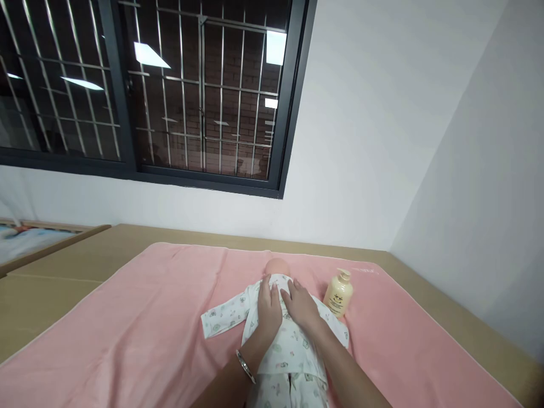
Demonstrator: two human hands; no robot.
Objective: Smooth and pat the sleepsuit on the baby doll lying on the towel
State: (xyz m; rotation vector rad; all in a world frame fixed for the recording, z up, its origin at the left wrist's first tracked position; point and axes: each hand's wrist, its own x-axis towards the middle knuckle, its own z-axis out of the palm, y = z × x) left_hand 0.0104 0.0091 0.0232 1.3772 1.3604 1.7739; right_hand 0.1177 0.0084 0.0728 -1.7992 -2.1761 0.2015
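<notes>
A baby doll in a white printed top and trousers lies stretched out on a pink blanket. Its bald head points toward the wall, and one sleeve spreads out to each side. My left hand rests flat on the left part of the doll's upper torso, fingers extended. Beside it, my right hand lies flat on the right part, also with straight fingers. Neither hand grips anything. Whether the doll is face up or face down I cannot tell. A silver bangle circles my left wrist.
A pale yellow pump bottle is by the doll's right sleeve. The blanket covers much of a wooden platform. Behind it are a white wall and a dark-framed window with metal bars. Another bedded frame stands at far left.
</notes>
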